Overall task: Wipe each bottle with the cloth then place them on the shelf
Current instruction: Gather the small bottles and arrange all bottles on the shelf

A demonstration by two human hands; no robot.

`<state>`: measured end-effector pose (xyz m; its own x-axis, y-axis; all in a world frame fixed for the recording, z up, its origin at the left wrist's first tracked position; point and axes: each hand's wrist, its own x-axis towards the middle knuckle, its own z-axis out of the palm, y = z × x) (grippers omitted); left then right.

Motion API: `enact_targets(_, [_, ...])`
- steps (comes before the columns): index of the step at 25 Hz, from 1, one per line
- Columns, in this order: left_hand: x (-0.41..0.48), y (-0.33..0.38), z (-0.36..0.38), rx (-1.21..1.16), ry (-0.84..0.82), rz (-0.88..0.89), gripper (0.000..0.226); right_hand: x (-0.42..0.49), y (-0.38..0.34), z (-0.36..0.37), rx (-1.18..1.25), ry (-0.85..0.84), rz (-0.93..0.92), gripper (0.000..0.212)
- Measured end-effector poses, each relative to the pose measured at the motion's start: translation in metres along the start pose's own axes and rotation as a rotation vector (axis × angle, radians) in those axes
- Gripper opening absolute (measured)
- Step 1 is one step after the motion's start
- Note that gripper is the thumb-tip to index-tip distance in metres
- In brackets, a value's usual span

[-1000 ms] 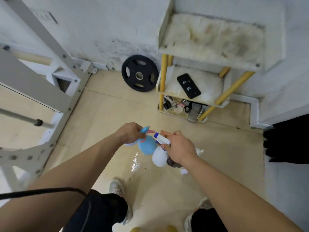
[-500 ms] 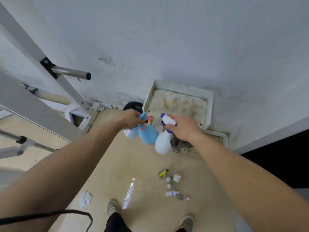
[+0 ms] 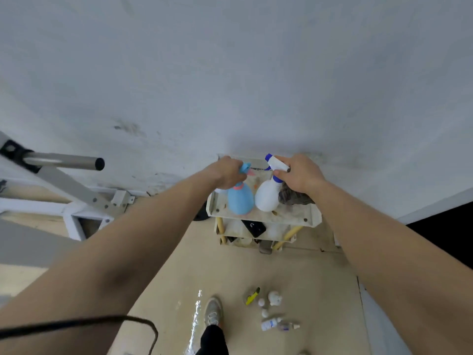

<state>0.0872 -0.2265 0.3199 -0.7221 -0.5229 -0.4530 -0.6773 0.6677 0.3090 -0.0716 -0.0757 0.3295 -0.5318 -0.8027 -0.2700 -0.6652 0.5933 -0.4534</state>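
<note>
Shelf (image 3: 294,217) is sitting straight below: left hand (image 3: 227,172) is curling round the neck of the blue bottle (image 3: 240,201), right hand (image 3: 299,172) is gripping the white bottle (image 3: 267,198) plus, I think, the cloth (image 3: 291,197). Both are hanging upright, bases nearly down.

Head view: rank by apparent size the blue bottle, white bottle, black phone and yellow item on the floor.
1-2. Blue bottle and white bottle: look alike, tops partly covered, so unranked.
3. Phone, partly hidden by the top shelf.
4. Yellow item, smallest, but farthest from the camera.
</note>
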Motion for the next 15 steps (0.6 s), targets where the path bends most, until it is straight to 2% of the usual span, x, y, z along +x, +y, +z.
enact_targets(5, [0.054, -0.022, 0.011, 0.213, -0.096, 0.165, 0.027, 0.049, -0.003, 0.034, -0.050, -0.078, 0.025, 0.046])
enact_targets(8, [0.070, -0.039, 0.011, 0.307, -0.098, 0.237, 0.030, 0.067, -0.007, 0.051, -0.071, -0.145, -0.006, 0.048])
enact_targets(12, [0.086, -0.063, 0.018, 0.318, -0.098, 0.264, 0.029, 0.078, -0.009, 0.074, -0.083, -0.201, -0.039, 0.051])
enact_targets(15, [0.092, -0.075, 0.030, 0.313, -0.066, 0.263, 0.028, 0.080, -0.009, 0.089, -0.012, -0.178, -0.011, 0.052])
